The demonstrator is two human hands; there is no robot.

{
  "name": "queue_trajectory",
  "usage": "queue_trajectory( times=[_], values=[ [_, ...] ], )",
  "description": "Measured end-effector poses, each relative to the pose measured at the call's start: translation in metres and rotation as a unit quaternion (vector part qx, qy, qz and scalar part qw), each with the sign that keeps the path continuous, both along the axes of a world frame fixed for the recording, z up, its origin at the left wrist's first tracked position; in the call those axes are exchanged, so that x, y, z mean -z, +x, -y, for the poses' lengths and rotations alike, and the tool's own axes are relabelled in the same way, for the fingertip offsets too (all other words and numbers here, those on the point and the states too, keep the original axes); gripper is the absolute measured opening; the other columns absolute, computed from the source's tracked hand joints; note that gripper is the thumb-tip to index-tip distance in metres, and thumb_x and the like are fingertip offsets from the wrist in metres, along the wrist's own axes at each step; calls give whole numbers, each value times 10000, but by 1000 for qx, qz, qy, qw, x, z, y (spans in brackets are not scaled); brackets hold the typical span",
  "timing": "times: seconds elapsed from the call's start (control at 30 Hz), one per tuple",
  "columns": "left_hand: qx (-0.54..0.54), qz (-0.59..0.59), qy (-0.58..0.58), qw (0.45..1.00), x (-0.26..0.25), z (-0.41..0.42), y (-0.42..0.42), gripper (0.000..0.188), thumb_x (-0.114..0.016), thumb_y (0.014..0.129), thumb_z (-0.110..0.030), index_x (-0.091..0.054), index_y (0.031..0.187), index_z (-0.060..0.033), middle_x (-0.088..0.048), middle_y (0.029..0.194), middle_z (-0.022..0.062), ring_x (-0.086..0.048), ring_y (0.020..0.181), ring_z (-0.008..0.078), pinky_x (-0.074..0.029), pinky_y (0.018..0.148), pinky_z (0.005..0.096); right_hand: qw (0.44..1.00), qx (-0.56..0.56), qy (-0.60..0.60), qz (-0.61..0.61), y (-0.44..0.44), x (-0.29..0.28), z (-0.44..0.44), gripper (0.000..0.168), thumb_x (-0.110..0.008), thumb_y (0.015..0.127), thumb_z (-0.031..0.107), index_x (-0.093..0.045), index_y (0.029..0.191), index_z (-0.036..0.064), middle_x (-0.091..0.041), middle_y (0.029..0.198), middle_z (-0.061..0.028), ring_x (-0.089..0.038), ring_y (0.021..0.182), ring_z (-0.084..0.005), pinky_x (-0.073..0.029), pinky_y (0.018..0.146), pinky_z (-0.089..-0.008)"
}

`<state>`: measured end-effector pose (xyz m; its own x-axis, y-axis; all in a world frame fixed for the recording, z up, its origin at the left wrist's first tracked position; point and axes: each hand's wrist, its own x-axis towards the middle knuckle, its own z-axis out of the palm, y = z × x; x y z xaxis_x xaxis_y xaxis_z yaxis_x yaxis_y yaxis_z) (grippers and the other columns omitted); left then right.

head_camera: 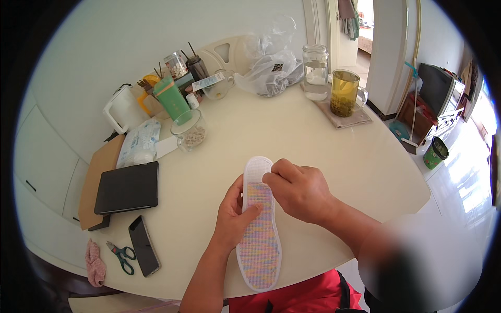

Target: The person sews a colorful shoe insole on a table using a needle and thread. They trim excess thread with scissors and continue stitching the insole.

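Note:
A white-edged fabric insole (260, 242), its lower and middle part covered in stitches of mixed pink, yellow and lilac yarn, lies lengthwise before me. The toward-wall end is bare white mesh. My left hand (235, 219) grips its left side, thumb on the stitched surface and the other fingers behind it. My right hand (299, 187) is curled at the upper right edge, thumb and forefinger pinched together where the stitching meets the white mesh. Whatever those fingertips may hold is hidden.
Left lie green-handled scissors (122, 256), a smartphone (145, 246), a pink cloth (95, 264) and a black tablet case (127, 188). Farther back stand a glass cup (191, 135), a green container (171, 99), a plastic bag (270, 72), a water jar (315, 74) and a tea mug (343, 94).

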<state>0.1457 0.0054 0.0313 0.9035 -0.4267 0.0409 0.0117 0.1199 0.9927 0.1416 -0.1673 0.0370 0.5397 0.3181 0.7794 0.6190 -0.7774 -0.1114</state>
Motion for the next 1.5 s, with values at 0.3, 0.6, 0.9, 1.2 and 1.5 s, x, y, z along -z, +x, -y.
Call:
queue_trajectory(
  times=[0.3, 0.6, 0.9, 1.2, 1.5],
  values=[
    [1, -8, 5, 1000, 1, 1, 0, 615, -529, 753, 49, -301, 1322, 6, -477, 1185, 97, -487, 1078, 165, -409, 905, 289, 999, 6, -38, -11, 0, 0, 0, 149, -585, 644, 49, -575, 793, 58, -488, 768, -38, -550, 543, -193, -456, 461, -303],
    [49, -116, -148, 981, 2, 3, 1, 531, -500, 875, -153, -277, 1345, -45, -474, 1164, 63, -502, 1027, 152, -453, 838, 315, 998, -1, 65, 1, 5, 8, -5, 77, -615, 687, 40, -580, 754, 55, -509, 768, -48, -536, 518, -190, -451, 447, -300],
    [65, -224, -202, 951, 17, 2, 4, 333, -514, 882, -252, -463, 1169, -90, -538, 977, 37, -529, 870, 129, -483, 685, 267, 934, -67, 310, -167, 10, 13, -11, 98, -617, 767, 41, -643, 846, 92, -550, 793, -31, -552, 627, -146, -454, 556, -242],
    [-32, -92, -103, 990, 14, 5, 1, 227, -607, 812, -47, -489, 1006, -30, -578, 941, 56, -563, 817, 118, -501, 727, 286, 652, -207, 520, -511, 19, 26, -1, 205, -512, 881, 171, -578, 1009, 25, -593, 914, -34, -548, 818, -109, -450, 713, -259],
    [-45, -77, -63, 994, 15, 3, 3, 256, -609, 811, -55, -483, 1030, -13, -566, 950, 78, -557, 838, 134, -496, 743, 290, 570, -242, 559, -551, 18, 18, 4, 334, -383, 939, 327, -517, 1051, 43, -585, 956, -53, -552, 874, -130, -425, 820, -288]
  ],
)
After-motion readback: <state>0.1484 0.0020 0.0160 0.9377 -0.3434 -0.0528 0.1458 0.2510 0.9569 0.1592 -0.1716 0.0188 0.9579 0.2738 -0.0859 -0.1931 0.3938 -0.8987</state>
